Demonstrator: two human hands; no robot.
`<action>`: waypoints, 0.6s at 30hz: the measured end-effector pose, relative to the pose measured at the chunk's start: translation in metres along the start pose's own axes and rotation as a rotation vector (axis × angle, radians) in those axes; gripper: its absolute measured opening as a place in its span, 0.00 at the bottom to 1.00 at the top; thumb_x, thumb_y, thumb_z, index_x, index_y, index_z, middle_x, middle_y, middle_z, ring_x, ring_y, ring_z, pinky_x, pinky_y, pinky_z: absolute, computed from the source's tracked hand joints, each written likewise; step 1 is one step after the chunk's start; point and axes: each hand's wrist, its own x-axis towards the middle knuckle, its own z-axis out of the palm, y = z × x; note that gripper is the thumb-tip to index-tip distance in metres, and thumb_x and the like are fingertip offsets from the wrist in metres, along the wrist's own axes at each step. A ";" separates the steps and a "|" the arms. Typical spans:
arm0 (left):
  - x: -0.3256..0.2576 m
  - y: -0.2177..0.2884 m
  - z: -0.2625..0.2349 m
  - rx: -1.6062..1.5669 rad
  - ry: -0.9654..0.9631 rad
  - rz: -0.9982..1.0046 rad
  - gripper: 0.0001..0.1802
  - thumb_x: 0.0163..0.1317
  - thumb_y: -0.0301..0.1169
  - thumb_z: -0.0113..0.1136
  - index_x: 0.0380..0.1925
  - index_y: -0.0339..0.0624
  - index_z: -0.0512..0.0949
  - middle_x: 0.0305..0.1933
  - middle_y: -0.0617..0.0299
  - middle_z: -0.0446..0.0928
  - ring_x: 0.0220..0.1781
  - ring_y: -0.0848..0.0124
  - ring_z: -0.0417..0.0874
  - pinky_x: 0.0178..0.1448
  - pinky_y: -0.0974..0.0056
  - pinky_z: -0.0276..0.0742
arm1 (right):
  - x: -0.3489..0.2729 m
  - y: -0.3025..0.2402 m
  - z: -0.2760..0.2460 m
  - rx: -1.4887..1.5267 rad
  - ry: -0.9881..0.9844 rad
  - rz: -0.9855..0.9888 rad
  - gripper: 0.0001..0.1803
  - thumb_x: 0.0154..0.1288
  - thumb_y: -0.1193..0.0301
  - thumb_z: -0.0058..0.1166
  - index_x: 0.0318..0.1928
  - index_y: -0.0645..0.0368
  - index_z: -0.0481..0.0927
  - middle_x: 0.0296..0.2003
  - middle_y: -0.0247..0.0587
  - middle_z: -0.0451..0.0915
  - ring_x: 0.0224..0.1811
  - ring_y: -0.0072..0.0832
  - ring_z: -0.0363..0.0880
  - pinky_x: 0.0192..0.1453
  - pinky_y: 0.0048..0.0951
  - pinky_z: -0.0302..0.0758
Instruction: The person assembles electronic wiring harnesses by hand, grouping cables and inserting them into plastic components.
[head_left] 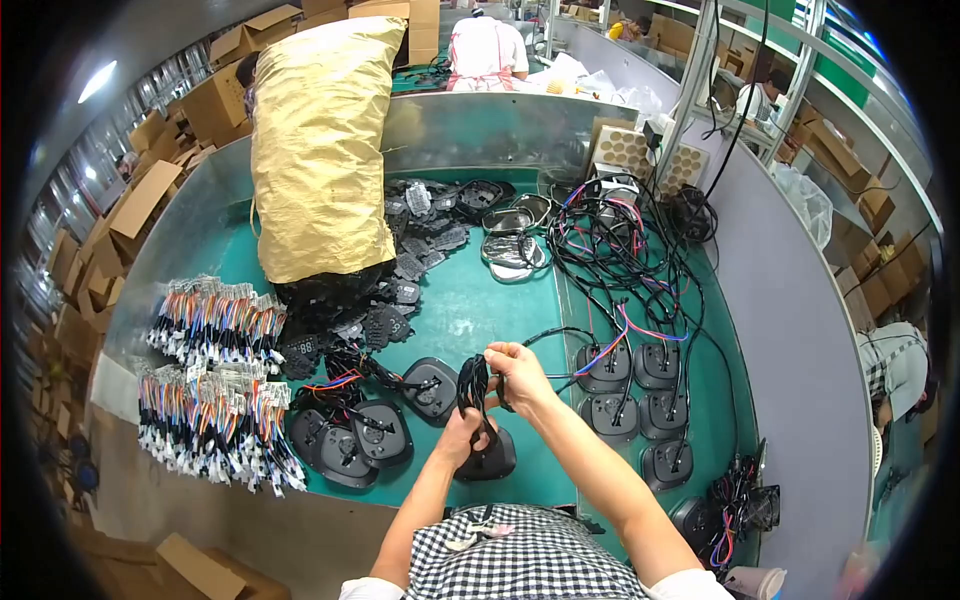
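My left hand (462, 432) grips the black housing (486, 462), my right hand (520, 372) pinches its bundled cable (472, 380); loosen either, and I think the coil springs apart.

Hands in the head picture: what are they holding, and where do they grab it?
Both hands grip one looped bundle of black cable. The left hand pinches its lower end, above a black oval part. The right hand holds the top of the loop.

A single head-worn fisheye view looks steeply down onto the green counter (470, 310) from close above. Forearms enter from the lower edge. Straight edges bend toward the rim.
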 end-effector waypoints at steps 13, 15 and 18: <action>-0.001 0.014 -0.012 -0.068 0.077 0.047 0.11 0.60 0.33 0.49 0.26 0.36 0.73 0.17 0.58 0.73 0.30 0.65 0.77 0.42 0.63 0.72 | 0.029 0.028 -0.062 -0.794 -0.383 -0.320 0.20 0.66 0.55 0.40 0.34 0.61 0.74 0.27 0.37 0.77 0.32 0.23 0.74 0.42 0.26 0.70; 0.001 0.018 -0.023 -0.316 0.143 0.070 0.08 0.62 0.33 0.48 0.32 0.40 0.72 0.14 0.63 0.67 0.31 0.65 0.75 0.42 0.58 0.72 | -0.004 0.066 -0.079 -0.895 -0.533 -0.239 0.21 0.67 0.54 0.37 0.34 0.60 0.75 0.27 0.35 0.76 0.35 0.23 0.74 0.45 0.25 0.69; 0.002 0.022 -0.049 -0.539 0.047 0.120 0.07 0.63 0.35 0.48 0.36 0.45 0.72 0.19 0.71 0.63 0.22 0.78 0.68 0.28 0.69 0.66 | -0.033 0.063 -0.117 -1.292 -0.625 -0.226 0.24 0.60 0.50 0.46 0.31 0.62 0.74 0.24 0.44 0.75 0.28 0.34 0.74 0.34 0.35 0.69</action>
